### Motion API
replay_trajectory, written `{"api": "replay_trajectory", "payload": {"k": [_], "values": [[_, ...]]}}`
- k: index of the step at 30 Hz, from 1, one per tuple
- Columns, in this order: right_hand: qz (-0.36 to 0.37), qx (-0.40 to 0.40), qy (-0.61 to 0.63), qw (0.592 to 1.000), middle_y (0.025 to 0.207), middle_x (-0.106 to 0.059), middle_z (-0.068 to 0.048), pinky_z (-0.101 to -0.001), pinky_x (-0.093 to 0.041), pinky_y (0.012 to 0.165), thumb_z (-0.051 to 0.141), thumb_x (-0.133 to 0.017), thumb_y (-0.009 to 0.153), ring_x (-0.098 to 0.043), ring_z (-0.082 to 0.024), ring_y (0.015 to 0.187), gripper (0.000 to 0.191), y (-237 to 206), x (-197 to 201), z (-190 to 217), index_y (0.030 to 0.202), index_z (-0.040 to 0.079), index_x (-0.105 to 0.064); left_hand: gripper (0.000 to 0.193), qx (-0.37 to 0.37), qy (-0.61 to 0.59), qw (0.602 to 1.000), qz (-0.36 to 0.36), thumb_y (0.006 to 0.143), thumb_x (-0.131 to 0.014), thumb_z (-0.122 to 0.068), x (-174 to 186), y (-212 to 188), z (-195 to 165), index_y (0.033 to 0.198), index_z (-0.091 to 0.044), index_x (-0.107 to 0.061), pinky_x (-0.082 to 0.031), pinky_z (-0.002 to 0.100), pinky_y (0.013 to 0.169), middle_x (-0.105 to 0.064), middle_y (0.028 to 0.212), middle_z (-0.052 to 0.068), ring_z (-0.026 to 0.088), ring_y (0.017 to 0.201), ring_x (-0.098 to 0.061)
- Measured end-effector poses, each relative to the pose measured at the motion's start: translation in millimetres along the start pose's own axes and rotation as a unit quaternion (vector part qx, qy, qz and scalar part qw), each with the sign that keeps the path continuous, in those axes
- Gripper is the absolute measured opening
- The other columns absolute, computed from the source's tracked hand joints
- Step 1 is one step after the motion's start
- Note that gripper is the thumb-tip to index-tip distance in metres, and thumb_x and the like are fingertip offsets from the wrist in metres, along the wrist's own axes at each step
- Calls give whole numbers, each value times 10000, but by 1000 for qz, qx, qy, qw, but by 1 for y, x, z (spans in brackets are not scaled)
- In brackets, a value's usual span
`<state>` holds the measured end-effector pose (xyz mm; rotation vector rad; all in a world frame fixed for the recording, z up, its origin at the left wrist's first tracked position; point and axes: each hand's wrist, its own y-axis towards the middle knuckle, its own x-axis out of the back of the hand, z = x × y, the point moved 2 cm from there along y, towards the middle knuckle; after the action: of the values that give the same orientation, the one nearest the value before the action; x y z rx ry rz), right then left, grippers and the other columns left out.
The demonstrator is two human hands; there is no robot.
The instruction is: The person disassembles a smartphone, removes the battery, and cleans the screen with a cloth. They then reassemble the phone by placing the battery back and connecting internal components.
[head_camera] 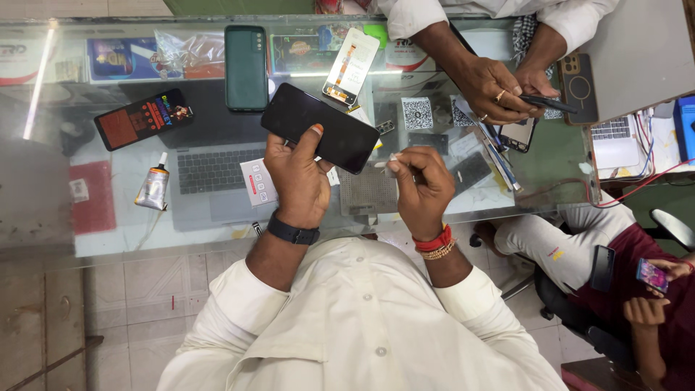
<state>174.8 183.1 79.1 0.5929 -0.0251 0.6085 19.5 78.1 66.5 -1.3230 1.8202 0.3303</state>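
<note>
Left hand (295, 177) grips black phone (321, 127) by its edge; right hand (422, 187) beside it pinches small white piece (385, 164), not yet applied.

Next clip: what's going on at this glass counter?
A person in a white shirt holds a black smartphone in the left hand, over a glass counter. The right hand pinches a small pale piece beside it. Across the counter, another person's hands hold a dark pen-like tool. A glue tube lies on the glass.
</note>
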Motion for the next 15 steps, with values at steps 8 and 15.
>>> {"api": "replay_trajectory", "payload": {"k": [8,15], "values": [[21,60,-53,997,1023,-729,-98,-250,-555,752,-81,-766,942,-693,-138,875,149,6,-5,10,1062,-4,-722,318,2,33,999,-11,907,-661,93,4,1,1,1186,-45,-599,-643,323,576,-688,1024,81,167,831,-735],[99,193,-165,962,989,-712,-103,-297,-533,679,-68,-805,870,-697,-201,795,230,-1,-16,29,1065,28,-730,305,-52,46,998,-10,911,-655,102,6,0,0,1183,-19,-588,-669,339,698,-701,1052,92,151,900,-723]]}}
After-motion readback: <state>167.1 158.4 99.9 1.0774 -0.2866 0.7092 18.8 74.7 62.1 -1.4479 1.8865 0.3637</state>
